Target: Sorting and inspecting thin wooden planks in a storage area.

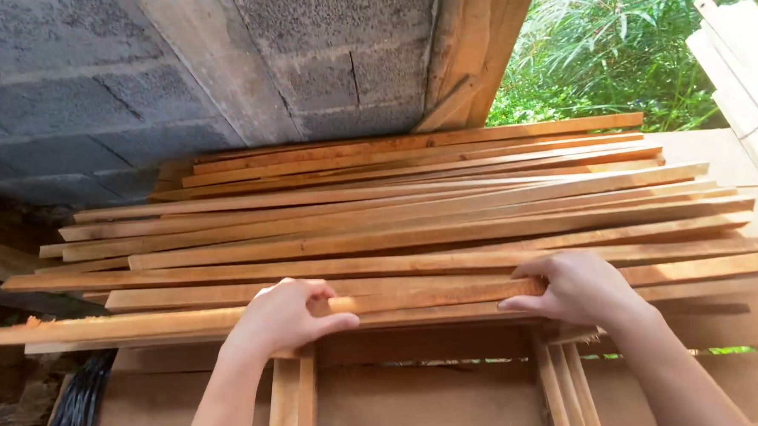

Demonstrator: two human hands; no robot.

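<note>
Left hand (pixel 283 318) clamped on the nearest slat (pixel 425 300), fingers curled over its top edge, thumb pressed along the near face. Right hand (pixel 577 289) gripping the same slat further along, fingers hooked over the far edge, thumb underneath near the front. Slat lying lengthwise across the view, at the front edge of the pile, its left end (pixel 9 335) rough and splintered, jutting past the support.

Behind it: pile of slats (pixel 413 211), thin, reddish-tan, stacked loosely, roughly parallel but fanned at slight angles, ends uneven on both sides. Next slat back touching the held one along most of its length. Nothing lying on top of the held slat apart from the hands.

Beneath: wooden frame (pixel 421 398) of flat boards, with two upright battens (pixel 293 400) under the left hand and a cluster of narrow ones (pixel 564 384) under the right wrist. Dark opening between frame and pile.

Far right: pale planks (pixel 743 69) leaning, lighter than the pile, well apart from the hands. Upper middle: slanted timbers (pixel 474 47) propped against the wall.

Lower left: bundle of black cable or hose (pixel 77 409), hanging beside the frame; cannot tell which.

Backdrop: grey block wall (pixel 92 81), coarse mortar joints, with a diagonal concrete brace (pixel 211 67) across it. Right of the wall, open air and dense green foliage (pixel 627 40) in bright sun. Ground at left in shadow, debris indistinct.
</note>
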